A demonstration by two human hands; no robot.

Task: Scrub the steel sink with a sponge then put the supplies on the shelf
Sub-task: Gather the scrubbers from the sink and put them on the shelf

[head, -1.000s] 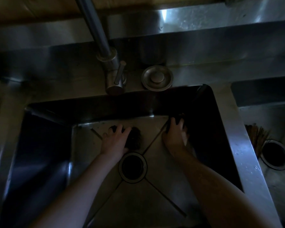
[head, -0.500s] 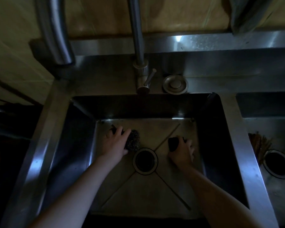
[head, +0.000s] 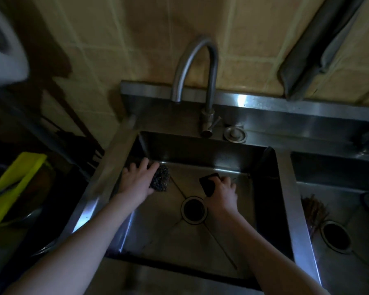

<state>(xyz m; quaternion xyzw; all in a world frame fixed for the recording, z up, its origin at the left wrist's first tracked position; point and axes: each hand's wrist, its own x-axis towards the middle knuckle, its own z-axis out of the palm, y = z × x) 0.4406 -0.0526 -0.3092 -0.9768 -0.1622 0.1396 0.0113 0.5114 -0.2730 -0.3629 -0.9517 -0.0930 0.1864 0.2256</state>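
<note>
The left hand [head: 136, 180], holding the wire scrubber [head: 160, 180], has slid far left of the drain [head: 193, 210]. The right hand [head: 223, 194] grips the dark sponge [head: 209, 184] just behind the drain. Scrubbing the sink [head: 285, 199] goes on.

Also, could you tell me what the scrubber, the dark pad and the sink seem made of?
Scrubber: probably steel wool, a coarse glinting tangle. Pad: likely sponge, flat and matte black, though too dim to confirm. Sink: stainless steel, brushed, with streaky reflections.
</note>
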